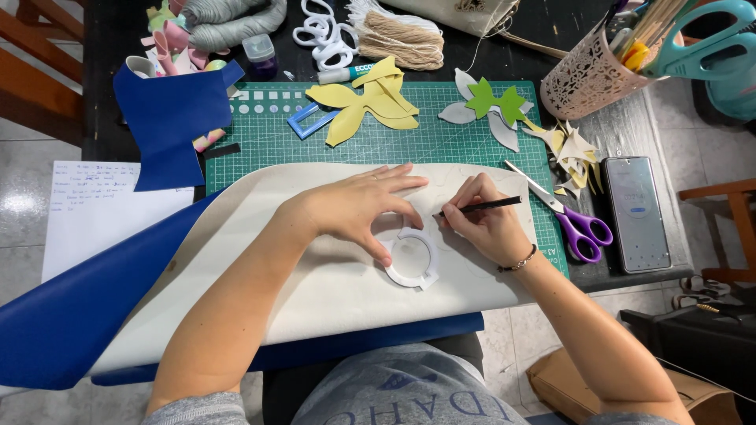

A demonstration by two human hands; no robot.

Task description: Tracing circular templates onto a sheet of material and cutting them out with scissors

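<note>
Several tools (scissors [697, 43], perhaps sticks) fill pink cup [587, 79]; right hand [488, 224] grips pen [480, 207].

The left hand [358, 206] lies flat with fingers spread, thumb pointing down. Just beside it, the right hand [484, 220] is closed in a writing grip, wrist bent, both forearms reaching forward.

dark table [630, 130], green cutting mat [441, 142]

template [411, 257]: white ring-shaped cutout with small tabs, flat on the sheet, pinned under fingertips | pen [482, 206]: thin, black, tilted, tip at the template's upper right edge | sheet [315, 275]: large, cream face up, blue underside, draped over the surface's near edge
</note>
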